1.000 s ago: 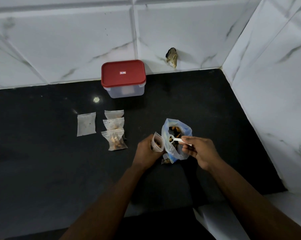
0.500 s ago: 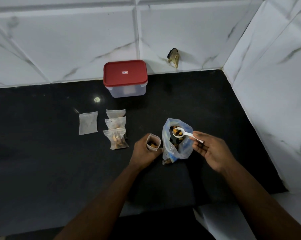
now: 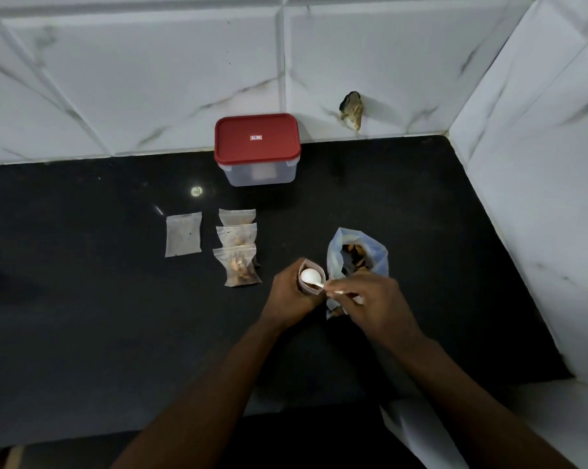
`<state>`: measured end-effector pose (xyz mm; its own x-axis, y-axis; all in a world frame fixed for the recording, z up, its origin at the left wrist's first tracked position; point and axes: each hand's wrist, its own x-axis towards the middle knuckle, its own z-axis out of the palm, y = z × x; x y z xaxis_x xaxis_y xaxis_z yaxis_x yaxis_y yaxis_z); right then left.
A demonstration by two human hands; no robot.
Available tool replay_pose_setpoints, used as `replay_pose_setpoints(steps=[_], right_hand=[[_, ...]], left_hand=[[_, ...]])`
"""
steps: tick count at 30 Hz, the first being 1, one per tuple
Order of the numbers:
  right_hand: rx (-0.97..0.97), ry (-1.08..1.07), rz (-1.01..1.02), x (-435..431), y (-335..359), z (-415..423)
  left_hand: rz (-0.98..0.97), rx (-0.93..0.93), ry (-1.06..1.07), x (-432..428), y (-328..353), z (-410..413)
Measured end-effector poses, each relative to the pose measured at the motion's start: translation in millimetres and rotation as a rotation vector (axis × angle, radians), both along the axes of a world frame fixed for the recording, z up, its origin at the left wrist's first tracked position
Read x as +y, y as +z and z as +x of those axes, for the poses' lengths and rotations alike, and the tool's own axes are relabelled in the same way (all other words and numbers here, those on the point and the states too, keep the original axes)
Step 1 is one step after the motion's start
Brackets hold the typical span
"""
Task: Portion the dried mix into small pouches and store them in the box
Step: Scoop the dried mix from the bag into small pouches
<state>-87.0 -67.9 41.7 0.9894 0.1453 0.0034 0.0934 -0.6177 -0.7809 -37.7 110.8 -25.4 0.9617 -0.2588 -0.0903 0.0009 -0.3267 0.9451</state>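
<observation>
the spoon (image 3: pixel 310 276) now tips over the pouch (image 3: pixel 311 289), which the left hand (image 3: pixel 291 294) grips upright for filling, right hand (image 3: pixel 370 301) pinching its handle.

The person's left hand (image 3: pixel 291 292) and right hand (image 3: pixel 374 306) are both bare, as the rig line says, and the skin is uncovered from the fingertips back over the wrists. The left forearm (image 3: pixel 201 394) and right forearm (image 3: pixel 472 394) are bare too, lean and widening from narrow wrists to the bottom edge of the view. Dim light leaves nails and knuckle detail too dark to tell.
</observation>
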Motion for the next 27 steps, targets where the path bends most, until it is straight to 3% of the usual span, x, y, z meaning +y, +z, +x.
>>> replay_pose_setpoints(steps=[3, 6, 10, 15, 17, 19, 21, 27], right_hand=[[-0.345, 0.130, -0.193, -1.5, -11.0, -4.9], [-0.368, 0.108, -0.137, -8.7, -15.2, -7.5], [-0.061, -0.169, 0.146, -7.2, -6.1, -10.9], [0.347, -0.639, 0.893, -15.8, 11.6, 0.3], [0.394, -0.733, 0.968, -28.4, 11.9, 4.7], [0.376, -0.799, 0.870, -39.7, 7.9, 8.3], [0.319, -0.795, 0.644, -48.4, 2.8, 11.1], [0.207, -0.531, 0.125, -55.7, -15.8, 15.0]], left_hand=[[-0.011, -0.014, 0.003, 0.6, -0.2, -0.4], [0.002, 0.012, 0.000, 0.7, -2.0, 0.5], [0.018, 0.063, -0.015, 1.4, 0.4, 1.9], [0.044, 0.052, -0.034, 1.6, 5.4, 3.5], [0.040, 0.066, -0.046, 1.9, 7.0, 3.6], [0.038, 0.064, -0.046, 1.9, 7.3, 3.3], [0.042, 0.062, -0.050, 2.2, 7.0, 2.6], [0.021, 0.096, -0.045, 3.6, 4.5, -0.8]])
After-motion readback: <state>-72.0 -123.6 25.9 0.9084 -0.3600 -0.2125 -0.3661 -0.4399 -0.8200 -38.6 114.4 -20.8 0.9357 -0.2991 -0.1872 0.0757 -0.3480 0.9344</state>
